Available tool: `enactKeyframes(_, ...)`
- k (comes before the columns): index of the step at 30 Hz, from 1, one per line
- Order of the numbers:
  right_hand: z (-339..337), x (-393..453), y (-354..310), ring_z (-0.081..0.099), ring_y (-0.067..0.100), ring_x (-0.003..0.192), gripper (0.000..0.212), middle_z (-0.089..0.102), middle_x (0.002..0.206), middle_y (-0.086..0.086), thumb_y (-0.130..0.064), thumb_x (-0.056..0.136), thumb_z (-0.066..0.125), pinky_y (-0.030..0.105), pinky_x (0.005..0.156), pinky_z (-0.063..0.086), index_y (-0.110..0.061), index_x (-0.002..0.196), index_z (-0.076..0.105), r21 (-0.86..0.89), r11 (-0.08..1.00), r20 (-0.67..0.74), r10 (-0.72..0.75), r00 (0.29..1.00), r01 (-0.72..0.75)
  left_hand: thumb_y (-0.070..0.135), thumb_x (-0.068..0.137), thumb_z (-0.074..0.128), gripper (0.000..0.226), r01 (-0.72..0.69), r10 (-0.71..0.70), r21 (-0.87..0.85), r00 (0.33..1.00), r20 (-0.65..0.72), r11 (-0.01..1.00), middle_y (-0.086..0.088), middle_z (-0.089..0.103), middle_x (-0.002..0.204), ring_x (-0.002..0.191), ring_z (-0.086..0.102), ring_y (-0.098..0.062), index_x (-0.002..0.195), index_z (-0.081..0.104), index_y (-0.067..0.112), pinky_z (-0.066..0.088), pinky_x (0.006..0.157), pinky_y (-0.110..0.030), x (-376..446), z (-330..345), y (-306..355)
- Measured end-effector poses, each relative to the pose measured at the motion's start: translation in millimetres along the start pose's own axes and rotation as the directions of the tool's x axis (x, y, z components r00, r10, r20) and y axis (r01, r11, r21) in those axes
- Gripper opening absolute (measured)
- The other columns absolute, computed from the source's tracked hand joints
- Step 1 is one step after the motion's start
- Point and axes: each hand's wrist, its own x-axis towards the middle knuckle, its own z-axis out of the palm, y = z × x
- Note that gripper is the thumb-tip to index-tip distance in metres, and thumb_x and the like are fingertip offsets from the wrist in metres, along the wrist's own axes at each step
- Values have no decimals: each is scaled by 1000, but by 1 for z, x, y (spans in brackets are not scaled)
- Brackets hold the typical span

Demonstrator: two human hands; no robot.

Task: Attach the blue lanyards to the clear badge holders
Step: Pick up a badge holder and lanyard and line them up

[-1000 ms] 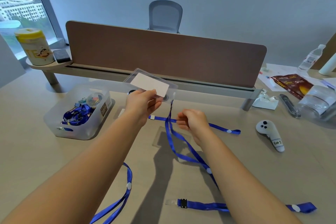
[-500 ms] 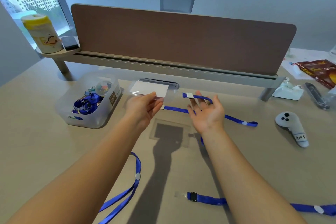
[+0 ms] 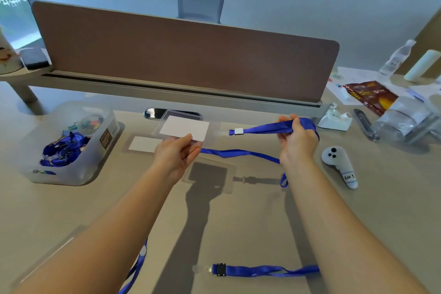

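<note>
A person's two bare forearms reach forward over a beige table (image 3: 238,222). Nearest the viewer, well short of the raised badge holder, a spare blue lanyard (image 3: 265,270) lies flat with its clip pointing left, and another strap (image 3: 136,270) trails off the near edge. Further out, the left hand (image 3: 175,153) pinches the lower edge of a clear badge holder (image 3: 183,130) with a white card inside, lifted above the table. To the holder's right, the right hand (image 3: 297,142) has its grip closed around a blue lanyard (image 3: 262,129), whose clear clip end points at the holder's side, close but seemingly not joined. The strap's slack droops below and could snag or tug the clip off line; the thin plastic may also flex away. Another carded holder (image 3: 145,144) lies just left of the raised one, and a clear bin (image 3: 69,143) of lanyards sits further left. A white controller (image 3: 338,164) lies right of the right hand. Open table lies beneath the hands; a brown divider panel (image 3: 183,59) closes the far side.
</note>
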Motion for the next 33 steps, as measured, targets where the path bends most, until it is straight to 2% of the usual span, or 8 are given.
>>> enactKeyframes(9,17,-10,90,56,12,67,23,57,73,2,-8,96,41,36,93,46,-11,77,54,-94,957,34,278,960,-274,5,91,47,18,37,-38,-5,990,-134,999,-9,55,73,45,64,-6,73,52,5,54,44,-13,32,-78,-17)
enactKeyframes(13,21,-10,147,53,13,67,26,56,79,3,-12,95,46,29,83,47,-5,116,57,-97,856,10,511,859,-508,6,90,49,18,91,-83,22,964,-254,996,-9,57,74,59,60,-12,73,52,8,52,40,-14,52,-121,-20)
enactKeyframes(17,24,-10,180,57,15,72,31,59,96,7,-14,94,47,27,82,44,-5,122,55,-133,803,-31,582,813,-581,8,90,51,15,150,-123,59,939,-320,987,-8,57,76,67,57,-15,74,52,8,54,40,-15,70,-147,-22)
enactKeyframes(22,29,-12,186,54,27,120,9,60,93,9,-8,94,47,33,93,43,-5,97,54,-176,786,-51,594,803,-592,11,90,50,13,179,-154,56,938,-310,982,-7,57,77,70,58,-14,78,52,7,56,45,-17,84,-158,-21)
enactKeyframes(26,30,-20,183,56,31,118,32,60,116,24,-5,91,49,35,101,45,9,120,51,-411,764,-95,507,857,-498,15,91,50,12,233,-189,160,949,-253,959,-7,57,83,75,57,-16,91,54,4,54,75,-27,85,-163,-14)
enactKeyframes(28,29,-25,184,60,24,84,19,59,83,19,-5,88,49,31,85,51,1,101,61,-584,691,-82,473,877,-427,17,90,52,23,243,-169,276,949,-266,930,-9,57,87,79,57,-18,108,52,2,48,81,-29,80,-167,-10)
enactKeyframes(30,30,-35,185,45,20,69,12,44,76,8,-7,86,45,28,65,42,-9,80,56,-802,531,-26,425,905,-273,17,88,54,34,240,-114,423,946,-302,874,-9,55,83,78,54,-19,115,51,-2,48,81,-31,70,-172,-5)
enactKeyframes(33,30,-57,184,53,23,82,20,57,94,13,-13,89,44,33,71,46,-2,94,60,-962,188,253,353,901,197,22,88,54,34,204,45,784,958,-283,586,-15,61,101,93,54,-26,114,53,1,46,92,-40,47,-180,0)
